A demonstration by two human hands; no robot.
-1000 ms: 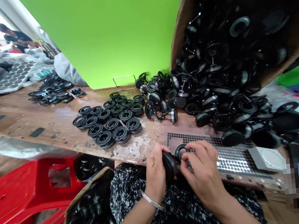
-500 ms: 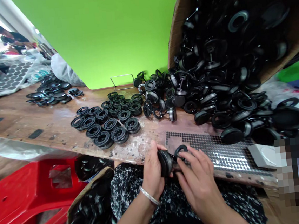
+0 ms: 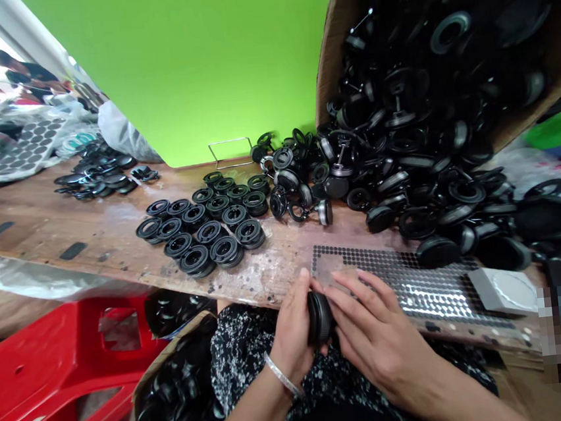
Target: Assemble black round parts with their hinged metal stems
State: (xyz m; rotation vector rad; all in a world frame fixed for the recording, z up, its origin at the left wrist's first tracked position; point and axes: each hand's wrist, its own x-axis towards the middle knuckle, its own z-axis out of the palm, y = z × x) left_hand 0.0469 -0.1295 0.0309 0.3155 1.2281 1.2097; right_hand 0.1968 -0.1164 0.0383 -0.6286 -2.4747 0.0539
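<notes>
Between my two hands is a black round holder [image 3: 319,318], standing on edge above my lap with its ring folded in against the disc. My left hand [image 3: 294,328] is closed around its left side, thumb on top. Against its right side press the fingers of my right hand [image 3: 376,327], hiding the ring face. Just beyond, a sheet of small round dark stickers [image 3: 396,279] lies at the table edge. To the left, several similar holders with folded rings [image 3: 208,231] lie in rows on the wooden table [image 3: 104,234].
A large cardboard box [image 3: 327,54] on its side spills unfolded holders [image 3: 406,178] across the right. A green board [image 3: 187,67] stands behind. A small white box [image 3: 504,289] sits at right. Below left are a red stool [image 3: 52,365] and a box of black parts [image 3: 173,386].
The ring, which stuck out from the disc on an arm, is now folded flat against it. My right hand has come in against the holder. The view has shifted slightly.
</notes>
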